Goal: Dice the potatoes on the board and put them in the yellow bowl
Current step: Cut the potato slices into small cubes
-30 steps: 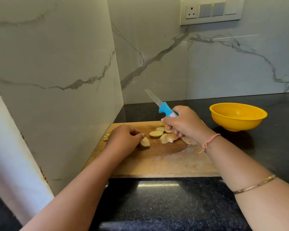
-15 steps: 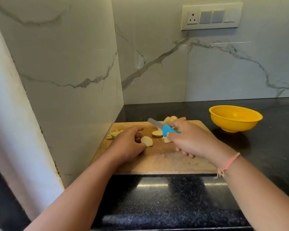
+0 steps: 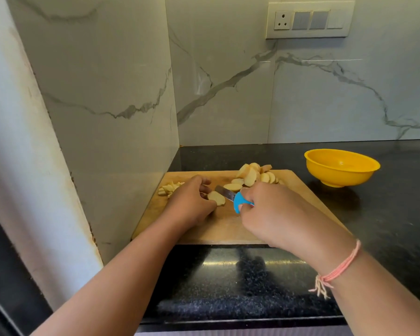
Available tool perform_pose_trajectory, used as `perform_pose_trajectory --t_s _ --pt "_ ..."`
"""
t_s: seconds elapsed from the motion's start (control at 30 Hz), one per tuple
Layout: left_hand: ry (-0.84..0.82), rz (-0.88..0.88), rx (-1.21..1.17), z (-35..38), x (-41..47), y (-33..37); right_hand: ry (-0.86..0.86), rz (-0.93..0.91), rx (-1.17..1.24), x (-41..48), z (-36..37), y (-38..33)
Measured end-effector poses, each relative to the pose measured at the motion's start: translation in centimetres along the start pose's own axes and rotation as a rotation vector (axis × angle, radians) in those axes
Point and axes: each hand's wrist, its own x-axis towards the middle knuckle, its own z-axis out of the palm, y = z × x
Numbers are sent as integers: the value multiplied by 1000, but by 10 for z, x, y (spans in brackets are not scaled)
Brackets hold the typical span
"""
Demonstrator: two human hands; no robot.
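While left grip [image 3: 189, 202] holds potato slice [image 3: 216, 198] on board [image 3: 308, 197], right grip [image 3: 272, 214] clasps blue knife [image 3: 238, 202].

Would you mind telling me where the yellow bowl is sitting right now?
In the head view, the yellow bowl stands on the black counter at the right, just past the cutting board's far right corner and apart from it.

Left hand [image 3: 189, 202] on a potato slice [image 3: 216, 198], right hand [image 3: 277, 214] around a blue-handled knife [image 3: 238, 202].
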Motion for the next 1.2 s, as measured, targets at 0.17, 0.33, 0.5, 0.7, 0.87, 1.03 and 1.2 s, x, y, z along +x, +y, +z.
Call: perform_pose_trajectory --t_s 0.17,0.33,0.5,0.7,0.87,1.03,1.2 --pt "5 -26 -43 2 1 0 7 -44 -89 3 3 -8" --pt "6 -39 -62 2 2 -1 -13 -67 -140 2 3 -13" --pt "12 -50 -60 1 3 0 -12 -117 -156 -12 1 -11" --pt "19 -58 -68 1 2 0 -52 -111 -145 -33 -8 -3" --pt "15 -55 -78 1 2 -2 -92 -94 -144 -47 -18 1" --pt "17 -58 -55 1 3 -2 -6 -41 -59 -38 -22 1" --pt "20 -73 -40 1 3 -2 30 -69 -9 -23 -4 -3"
